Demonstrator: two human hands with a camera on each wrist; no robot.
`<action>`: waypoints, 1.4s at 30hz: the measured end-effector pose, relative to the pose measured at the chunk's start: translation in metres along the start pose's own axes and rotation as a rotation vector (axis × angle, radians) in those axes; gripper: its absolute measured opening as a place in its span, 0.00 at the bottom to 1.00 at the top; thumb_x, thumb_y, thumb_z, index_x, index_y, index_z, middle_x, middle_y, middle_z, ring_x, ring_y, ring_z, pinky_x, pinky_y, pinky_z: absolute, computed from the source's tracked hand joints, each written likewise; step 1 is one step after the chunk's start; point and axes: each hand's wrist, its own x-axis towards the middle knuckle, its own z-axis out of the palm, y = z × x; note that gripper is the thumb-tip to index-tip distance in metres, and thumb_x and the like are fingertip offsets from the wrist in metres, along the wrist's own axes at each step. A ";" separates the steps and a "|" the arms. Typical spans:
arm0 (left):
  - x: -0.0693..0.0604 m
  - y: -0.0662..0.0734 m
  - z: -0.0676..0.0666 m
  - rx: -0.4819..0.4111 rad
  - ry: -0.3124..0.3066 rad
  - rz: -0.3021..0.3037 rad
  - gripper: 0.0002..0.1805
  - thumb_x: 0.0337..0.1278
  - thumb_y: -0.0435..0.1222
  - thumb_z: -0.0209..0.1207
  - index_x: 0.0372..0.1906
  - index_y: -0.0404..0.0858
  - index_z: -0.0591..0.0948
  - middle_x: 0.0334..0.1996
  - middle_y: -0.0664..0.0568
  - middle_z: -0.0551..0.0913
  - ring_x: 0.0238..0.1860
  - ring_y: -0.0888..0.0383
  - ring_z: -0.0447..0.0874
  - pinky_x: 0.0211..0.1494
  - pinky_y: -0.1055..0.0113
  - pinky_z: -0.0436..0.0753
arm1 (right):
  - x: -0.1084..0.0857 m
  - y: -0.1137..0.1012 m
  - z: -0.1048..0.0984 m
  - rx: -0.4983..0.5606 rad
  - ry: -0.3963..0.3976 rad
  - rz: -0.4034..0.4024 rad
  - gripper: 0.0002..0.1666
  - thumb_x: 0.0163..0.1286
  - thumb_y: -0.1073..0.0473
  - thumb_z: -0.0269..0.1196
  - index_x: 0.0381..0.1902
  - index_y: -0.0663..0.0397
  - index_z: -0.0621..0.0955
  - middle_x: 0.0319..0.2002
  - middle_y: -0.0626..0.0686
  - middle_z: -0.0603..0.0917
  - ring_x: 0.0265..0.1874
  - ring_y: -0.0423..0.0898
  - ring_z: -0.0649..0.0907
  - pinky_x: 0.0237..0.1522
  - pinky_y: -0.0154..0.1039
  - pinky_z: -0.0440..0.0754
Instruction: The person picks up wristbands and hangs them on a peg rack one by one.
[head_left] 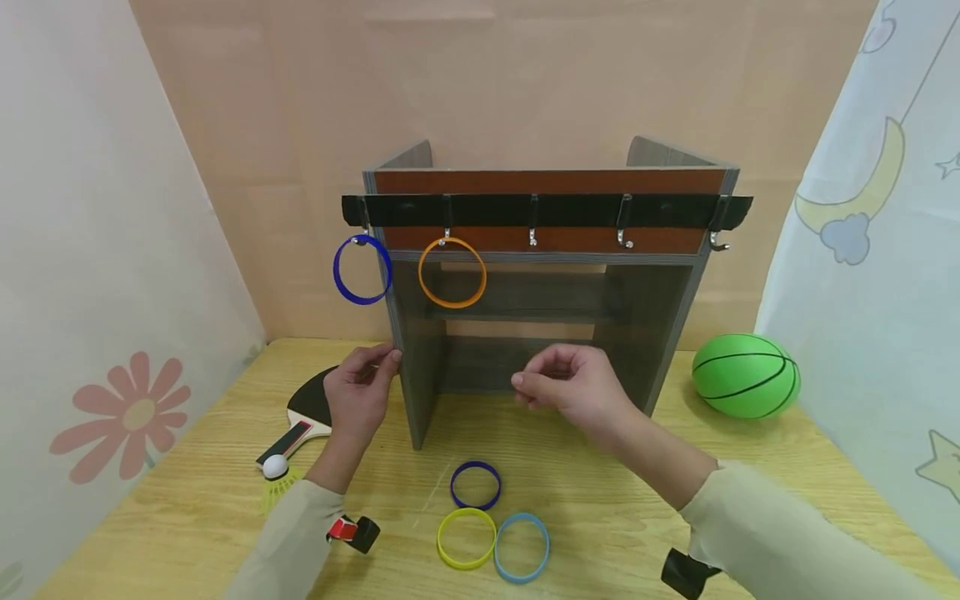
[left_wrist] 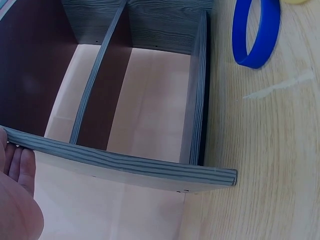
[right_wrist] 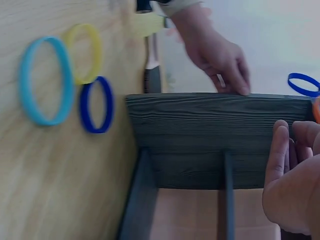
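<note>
My left hand (head_left: 362, 390) is at the front edge of the left side panel of a grey wooden shelf (head_left: 412, 367), thumb on the edge and curled fingers against the outer face. In front of the shelf opening hovers my right hand (head_left: 573, 387), fingers loosely bent and holding nothing. A black hook rail (head_left: 491, 211) runs across the shelf's upper board. From its leftmost hook hangs a blue wristband (head_left: 337, 279); an orange wristband (head_left: 452, 305) hangs on the second. On the table lie dark blue (head_left: 477, 507), yellow (head_left: 467, 567) and light blue (head_left: 521, 579) wristbands.
A green ball (head_left: 746, 377) sits right of the shelf. To the left lie a table tennis paddle (head_left: 309, 408) and a shuttlecock (head_left: 276, 468), partly behind my left forearm. Patterned cloths stand at both sides, and a plain backdrop (head_left: 525, 83) is behind.
</note>
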 end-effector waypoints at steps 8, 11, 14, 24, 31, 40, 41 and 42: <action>-0.003 -0.017 -0.002 -0.029 0.007 -0.006 0.06 0.46 0.12 0.58 0.32 0.17 0.80 0.25 0.35 0.81 0.25 0.64 0.83 0.29 0.75 0.81 | -0.019 0.030 -0.004 -0.103 -0.003 0.065 0.12 0.57 0.62 0.70 0.31 0.65 0.79 0.28 0.57 0.83 0.31 0.53 0.83 0.38 0.46 0.83; -0.004 -0.027 -0.004 -0.028 0.011 0.000 0.07 0.46 0.12 0.59 0.33 0.19 0.81 0.25 0.37 0.82 0.25 0.63 0.83 0.29 0.75 0.81 | -0.025 0.041 -0.008 -0.107 -0.009 0.088 0.11 0.58 0.62 0.69 0.32 0.66 0.79 0.30 0.57 0.83 0.33 0.56 0.83 0.39 0.46 0.83; -0.005 -0.030 -0.005 -0.019 0.014 -0.002 0.06 0.48 0.14 0.60 0.33 0.21 0.82 0.26 0.41 0.83 0.26 0.63 0.83 0.29 0.74 0.82 | -0.030 0.055 -0.012 -0.110 -0.032 0.116 0.12 0.59 0.63 0.68 0.35 0.67 0.79 0.32 0.59 0.83 0.33 0.56 0.83 0.37 0.44 0.83; -0.006 -0.033 -0.008 -0.008 -0.001 0.014 0.04 0.51 0.20 0.63 0.34 0.23 0.82 0.26 0.37 0.83 0.26 0.63 0.83 0.30 0.74 0.82 | -0.052 0.103 -0.014 -0.130 -0.199 0.165 0.12 0.62 0.65 0.64 0.39 0.71 0.79 0.32 0.54 0.81 0.32 0.53 0.82 0.32 0.42 0.83; -0.004 -0.028 -0.006 0.028 0.010 0.009 0.05 0.49 0.17 0.62 0.33 0.22 0.82 0.25 0.37 0.82 0.26 0.65 0.82 0.30 0.76 0.81 | -0.060 0.117 -0.012 -0.197 -0.266 0.150 0.09 0.59 0.66 0.67 0.34 0.67 0.81 0.29 0.53 0.81 0.25 0.46 0.81 0.24 0.37 0.81; 0.001 -0.001 -0.001 0.026 0.002 -0.005 0.05 0.47 0.13 0.59 0.32 0.16 0.80 0.24 0.30 0.79 0.26 0.65 0.82 0.32 0.76 0.81 | -0.062 0.127 -0.011 -0.262 -0.300 0.111 0.08 0.56 0.65 0.70 0.32 0.63 0.82 0.25 0.51 0.81 0.21 0.40 0.78 0.21 0.32 0.79; 0.001 0.000 0.000 0.034 0.000 -0.006 0.05 0.47 0.13 0.59 0.32 0.16 0.80 0.25 0.30 0.79 0.26 0.65 0.82 0.32 0.76 0.81 | -0.062 0.127 -0.011 -0.269 -0.301 0.110 0.08 0.56 0.64 0.70 0.31 0.63 0.82 0.25 0.50 0.81 0.21 0.40 0.78 0.21 0.32 0.79; 0.001 0.001 0.000 0.035 0.000 -0.006 0.05 0.47 0.13 0.59 0.32 0.16 0.79 0.24 0.30 0.79 0.26 0.65 0.82 0.32 0.76 0.81 | -0.062 0.128 -0.010 -0.270 -0.302 0.111 0.08 0.56 0.64 0.70 0.31 0.63 0.82 0.24 0.50 0.80 0.21 0.40 0.77 0.21 0.32 0.78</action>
